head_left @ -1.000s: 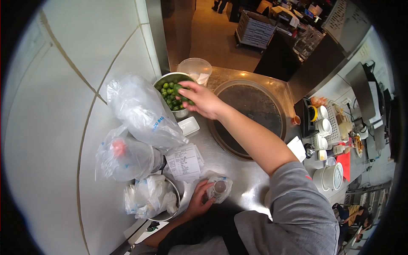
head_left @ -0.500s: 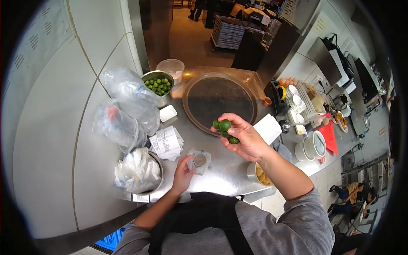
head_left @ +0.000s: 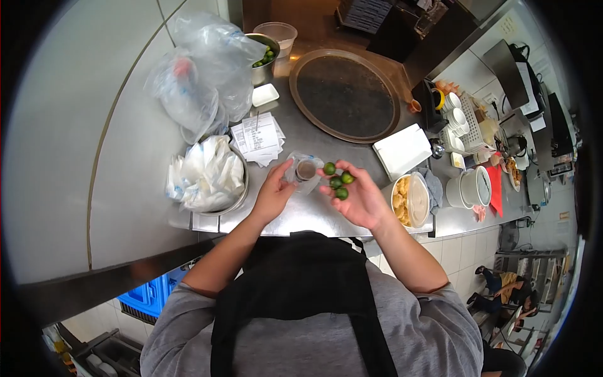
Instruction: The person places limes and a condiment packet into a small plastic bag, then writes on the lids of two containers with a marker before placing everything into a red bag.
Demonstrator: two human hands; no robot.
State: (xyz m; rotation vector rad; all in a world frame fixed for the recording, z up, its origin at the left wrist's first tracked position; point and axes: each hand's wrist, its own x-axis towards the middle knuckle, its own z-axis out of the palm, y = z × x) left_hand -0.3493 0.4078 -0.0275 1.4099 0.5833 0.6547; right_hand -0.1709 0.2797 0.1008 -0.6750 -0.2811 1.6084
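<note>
Several small green limes [head_left: 336, 183] rest in my right hand [head_left: 364, 204], palm turned up and fingers curled about them. Close on its left, my left hand [head_left: 272, 197] grips the near-left edge of a small clear plastic bag [head_left: 308, 186] between thumb and fingers. Inside the bag is a little round cup [head_left: 306, 169] with brownish contents. The limes are right beside the bag's right edge, over the steel counter [head_left: 289, 221]. More limes [head_left: 268, 56] fill a metal pot [head_left: 262, 75] at the back, partly covered by plastic bags.
White bags fill a round bin [head_left: 242, 198] at left, below hanging clear bags [head_left: 217, 69]. Paper slips [head_left: 257, 139] lie behind my left hand. A large round tray [head_left: 344, 94] sits farther back. Right of me stand a tub of yellowish food [head_left: 402, 200] and a white container [head_left: 402, 151].
My right hand has come down and left with the limes, close to the bag, and turned palm up. My left hand has taken hold of the bag's edge. The view has tilted downward.
</note>
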